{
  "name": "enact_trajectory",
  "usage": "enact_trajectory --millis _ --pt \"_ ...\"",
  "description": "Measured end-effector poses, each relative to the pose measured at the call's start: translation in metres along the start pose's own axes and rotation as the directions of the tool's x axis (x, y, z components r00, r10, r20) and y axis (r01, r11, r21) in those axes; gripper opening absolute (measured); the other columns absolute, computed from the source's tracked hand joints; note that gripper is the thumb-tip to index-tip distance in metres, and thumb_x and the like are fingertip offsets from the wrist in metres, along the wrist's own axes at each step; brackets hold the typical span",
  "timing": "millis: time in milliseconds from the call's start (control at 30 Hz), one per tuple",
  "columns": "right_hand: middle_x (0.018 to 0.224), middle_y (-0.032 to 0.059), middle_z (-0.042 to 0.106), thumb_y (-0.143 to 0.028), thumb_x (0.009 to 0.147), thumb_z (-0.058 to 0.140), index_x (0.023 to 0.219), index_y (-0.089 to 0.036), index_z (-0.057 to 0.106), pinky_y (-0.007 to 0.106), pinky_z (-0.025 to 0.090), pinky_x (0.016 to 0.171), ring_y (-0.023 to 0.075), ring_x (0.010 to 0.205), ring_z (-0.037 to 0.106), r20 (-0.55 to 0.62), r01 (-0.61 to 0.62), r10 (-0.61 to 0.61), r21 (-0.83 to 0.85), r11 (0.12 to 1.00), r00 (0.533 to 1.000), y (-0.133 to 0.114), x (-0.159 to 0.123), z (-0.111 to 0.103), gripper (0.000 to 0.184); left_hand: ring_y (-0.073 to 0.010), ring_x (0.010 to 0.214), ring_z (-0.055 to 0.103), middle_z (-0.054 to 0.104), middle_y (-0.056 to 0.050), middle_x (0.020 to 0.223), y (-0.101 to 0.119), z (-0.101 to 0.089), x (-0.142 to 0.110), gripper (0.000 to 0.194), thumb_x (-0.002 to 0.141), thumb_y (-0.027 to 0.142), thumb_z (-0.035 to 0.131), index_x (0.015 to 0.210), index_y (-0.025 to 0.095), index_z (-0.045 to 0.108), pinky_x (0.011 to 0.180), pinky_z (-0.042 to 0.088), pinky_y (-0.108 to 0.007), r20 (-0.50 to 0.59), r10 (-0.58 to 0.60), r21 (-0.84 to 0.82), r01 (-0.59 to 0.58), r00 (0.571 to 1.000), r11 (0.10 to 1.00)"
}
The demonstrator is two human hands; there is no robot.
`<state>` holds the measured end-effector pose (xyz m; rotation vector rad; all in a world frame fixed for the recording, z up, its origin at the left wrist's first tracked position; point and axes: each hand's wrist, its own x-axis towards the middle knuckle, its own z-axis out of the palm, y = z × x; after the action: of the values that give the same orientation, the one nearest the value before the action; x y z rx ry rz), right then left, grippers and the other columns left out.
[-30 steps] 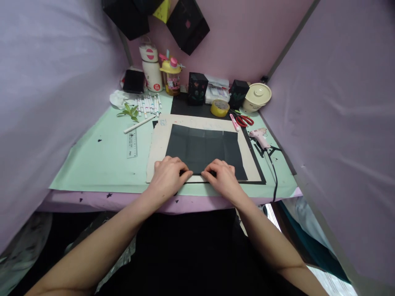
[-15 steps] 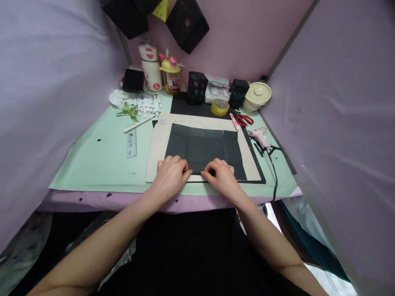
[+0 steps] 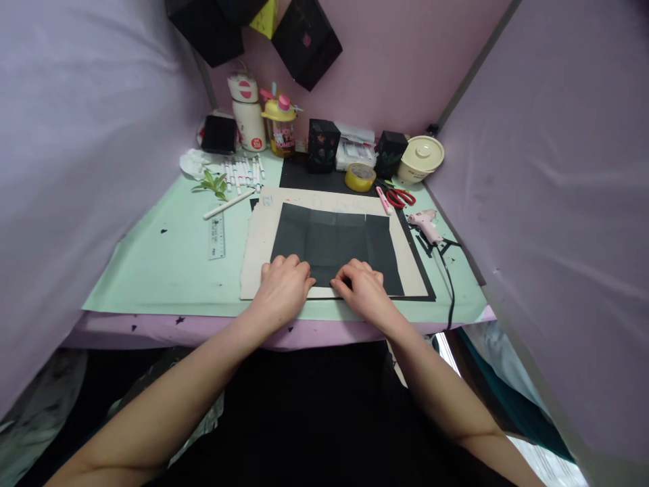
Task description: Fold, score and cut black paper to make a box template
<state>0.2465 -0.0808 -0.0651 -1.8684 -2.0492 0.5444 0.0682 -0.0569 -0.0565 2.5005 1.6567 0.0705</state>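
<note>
A sheet of black paper [image 3: 332, 237] with straight crease lines and a slit at its far edge lies on a pale board [image 3: 258, 237]. My left hand [image 3: 286, 284] is closed on the sheet's near edge, left of its middle, with thumb and fingertips pressed together. A short way to the right, my right hand [image 3: 361, 284] pinches the same near edge between thumb and fingers. Part of the near edge shows between the two hands; the rest there is covered by my fingers.
On the left are a clear ruler [image 3: 217, 237], a white pen [image 3: 229, 204] and several markers [image 3: 243, 172]. A pink glue gun [image 3: 424, 224], red-handled scissors [image 3: 399, 197], a pink cutter [image 3: 384, 201] and yellow tape [image 3: 360, 177] lie right. Bottles [image 3: 250, 118] and small black boxes [image 3: 323, 145] stand behind.
My left thumb has drawn in slightly along the near edge of the paper. My right hand keeps its pinch, and the sheet has stayed in place.
</note>
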Motion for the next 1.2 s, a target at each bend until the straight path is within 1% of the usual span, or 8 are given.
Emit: enact_trajectory --millis 300,533,667,833,933,1000,1067,1200 --pt "0.093 0.0029 0.061 -0.029 0.091 0.056 0.075 -0.021 0.059 0.035 0.028 0.078 0.0214 0.095 0.052 0.004 0.01 -0.01 -0.01 1.0 1.0 -0.001 0.001 0.001 0.019 -0.0313 0.097 0.053 0.061 -0.012 0.099 0.001 -0.001 0.001 0.025 0.096 0.033 0.047 0.089 0.016 0.065 0.077 0.039 -0.041 0.017 0.007 0.014 -0.008 1.0 1.0" --pt "0.091 0.002 0.059 -0.029 0.089 0.059 0.074 -0.021 0.059 0.035 0.028 0.08 0.0208 0.095 0.052 -0.014 0.0 0.0 0.0 1.0 1.0 0.0 0.001 0.004 0.016 -0.0312 0.098 0.053 0.061 -0.013 0.1 0.001 -0.002 0.0 0.024 0.095 0.033 0.049 0.09 0.016 0.065 0.079 0.04 -0.042 0.007 -0.008 0.002 0.008 1.0 1.0" --pt "0.09 0.0014 0.06 -0.029 0.088 0.058 0.075 -0.021 0.059 0.035 0.028 0.08 0.0208 0.095 0.052 -0.04 0.013 -0.013 0.001 1.0 0.999 0.002 0.0 0.007 0.016 -0.0307 0.099 0.053 0.061 -0.012 0.1 0.001 -0.001 -0.001 0.022 0.095 0.032 0.049 0.09 0.016 0.064 0.079 0.04 -0.042 -0.002 -0.019 -0.035 0.019 1.0 0.999" --pt "0.089 0.0016 0.06 -0.03 0.088 0.057 0.075 -0.022 0.059 0.036 0.028 0.08 0.0218 0.095 0.053 -0.049 0.016 -0.016 -0.001 1.0 0.999 0.004 -0.001 0.009 0.016 -0.0291 0.099 0.052 0.06 -0.01 0.101 -0.002 -0.002 -0.005 0.022 0.096 0.033 0.05 0.087 0.017 0.062 0.081 0.039 -0.042 -0.005 -0.033 -0.12 0.032 0.999 0.992" --pt "0.09 0.0015 0.06 -0.031 0.088 0.057 0.075 -0.022 0.058 0.037 0.029 0.081 0.0226 0.096 0.053 -0.053 0.026 -0.026 0.011 1.0 0.998 0.004 -0.002 0.01 0.016 -0.0279 0.101 0.051 0.059 -0.008 0.102 -0.004 -0.003 -0.007 0.021 0.094 0.038 0.055 0.09 0.018 0.062 0.083 0.038 -0.041 -0.003 -0.013 -0.204 0.012 1.0 0.979" --pt "0.091 0.0015 0.061 -0.031 0.089 0.057 0.076 -0.022 0.059 0.038 0.029 0.083 0.0228 0.097 0.054 -0.054 0.028 -0.027 0.021 0.999 0.998 0.005 -0.002 0.011 0.016 -0.0272 0.102 0.051 0.059 -0.007 0.102 -0.004 -0.004 -0.007 0.019 0.092 0.037 0.057 0.09 0.019 0.063 0.084 0.038 -0.04 0.0 0.009 -0.236 -0.009 1.0 0.972" --pt "0.091 0.0015 0.061 -0.032 0.09 0.056 0.076 -0.023 0.059 0.038 0.03 0.083 0.0228 0.097 0.054 -0.049 0.025 -0.023 0.033 0.999 0.999 0.005 -0.003 0.01 0.017 -0.0267 0.101 0.051 0.059 -0.006 0.101 -0.004 -0.004 -0.006 0.016 0.092 0.034 0.057 0.088 0.019 0.063 0.084 0.037 -0.04 0.009 0.023 -0.238 -0.02 1.0 0.971" --pt "0.093 0.0027 0.063 -0.034 0.093 0.051 0.079 -0.023 0.062 0.038 0.032 0.086 0.0226 0.099 0.055 -0.027 0.029 -0.027 0.077 0.997 0.999 0.006 -0.003 0.003 0.021 -0.0273 0.099 0.051 0.06 -0.008 0.1 -0.002 -0.005 -0.001 0.018 0.093 0.032 0.054 0.085 0.018 0.064 0.083 0.037 -0.041 0.015 0.036 -0.206 -0.032 0.999 0.978"
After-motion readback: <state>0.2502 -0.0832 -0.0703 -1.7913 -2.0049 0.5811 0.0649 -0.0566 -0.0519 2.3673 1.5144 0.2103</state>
